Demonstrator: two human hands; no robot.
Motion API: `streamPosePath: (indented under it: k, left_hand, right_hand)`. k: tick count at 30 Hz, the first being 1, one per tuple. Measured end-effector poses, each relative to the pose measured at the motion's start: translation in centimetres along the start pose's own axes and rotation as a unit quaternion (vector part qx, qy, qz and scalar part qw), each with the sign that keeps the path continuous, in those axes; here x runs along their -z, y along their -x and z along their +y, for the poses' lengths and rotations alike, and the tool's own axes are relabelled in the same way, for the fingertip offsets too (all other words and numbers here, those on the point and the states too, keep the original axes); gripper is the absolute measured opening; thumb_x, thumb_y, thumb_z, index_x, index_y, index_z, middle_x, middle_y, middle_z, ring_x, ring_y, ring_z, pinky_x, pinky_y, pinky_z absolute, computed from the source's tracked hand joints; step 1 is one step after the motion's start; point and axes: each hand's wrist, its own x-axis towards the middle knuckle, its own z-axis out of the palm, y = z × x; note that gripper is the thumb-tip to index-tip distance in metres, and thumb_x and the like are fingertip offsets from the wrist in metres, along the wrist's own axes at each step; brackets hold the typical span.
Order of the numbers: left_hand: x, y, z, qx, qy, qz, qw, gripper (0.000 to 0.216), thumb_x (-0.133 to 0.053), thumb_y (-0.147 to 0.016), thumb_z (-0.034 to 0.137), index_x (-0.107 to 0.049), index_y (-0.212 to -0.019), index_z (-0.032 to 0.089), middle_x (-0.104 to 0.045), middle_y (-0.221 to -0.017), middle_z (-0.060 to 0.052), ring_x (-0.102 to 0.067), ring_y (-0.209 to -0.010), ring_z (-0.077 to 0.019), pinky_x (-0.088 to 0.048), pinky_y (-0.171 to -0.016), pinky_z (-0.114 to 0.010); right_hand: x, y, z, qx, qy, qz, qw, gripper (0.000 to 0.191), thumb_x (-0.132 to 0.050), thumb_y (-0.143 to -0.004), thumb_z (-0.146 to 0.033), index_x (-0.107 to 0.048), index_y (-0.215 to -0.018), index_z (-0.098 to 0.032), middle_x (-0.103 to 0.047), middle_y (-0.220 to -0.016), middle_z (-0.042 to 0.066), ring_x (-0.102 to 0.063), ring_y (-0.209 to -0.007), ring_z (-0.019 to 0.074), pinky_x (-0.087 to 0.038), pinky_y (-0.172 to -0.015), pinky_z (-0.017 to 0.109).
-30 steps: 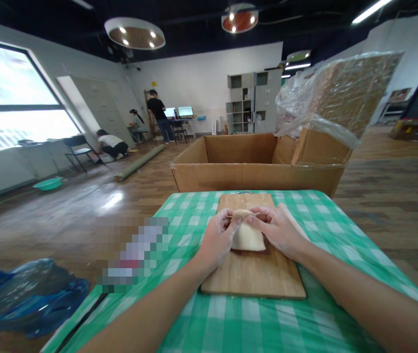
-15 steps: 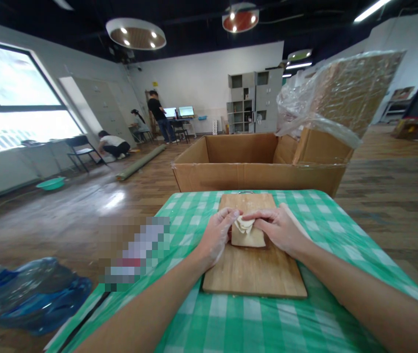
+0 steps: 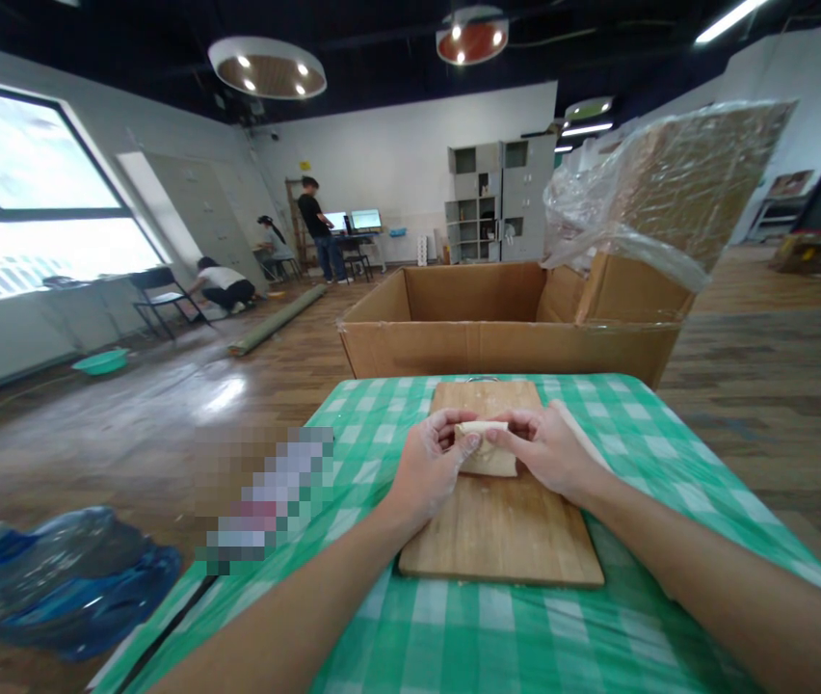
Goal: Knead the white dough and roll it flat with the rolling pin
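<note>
A pale sheet of dough [image 3: 491, 465] lies on the wooden cutting board [image 3: 503, 535], its far edge folded up into a roll. My left hand [image 3: 431, 465] pinches the left end of that roll, thumb on the near side and fingers behind. At the right end, the thumb and fingers of my right hand [image 3: 553, 451] close on the same dough. White flour dusts my fingers. Whatever lies inside the fold is hidden.
Green checked cloth [image 3: 497, 631] covers the table under the board. A large cardboard box [image 3: 504, 345] stands beyond the far edge. A blurred-out item [image 3: 273, 492] lies at the left edge, and a blue water jug [image 3: 70, 578] is on the floor. Several people are in the background.
The dough's far edge is now folded toward me in a straighter roll, where a crumpled bunch was before. Both thumbs have come closer together on its near side.
</note>
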Motion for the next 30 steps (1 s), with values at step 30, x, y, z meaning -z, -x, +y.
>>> streamPosePath:
  k: [30]
  left_hand:
    - [0.3, -0.3, -0.1, 0.005, -0.026, -0.024, 0.999, 0.027, -0.076, -0.083, 0.040, -0.076, -0.096, 0.017, -0.077, -0.091, -0.007, -0.070, -0.083, -0.0208, -0.053, -0.074, -0.029]
  right_hand:
    - [-0.1, 0.0, 0.4, 0.039, 0.009, -0.001, 0.999, 0.036, -0.061, -0.092, -0.049, -0.074, -0.076, -0.019, -0.065, -0.066, 0.002, -0.053, -0.063, 0.0164, -0.040, -0.057, 0.027]
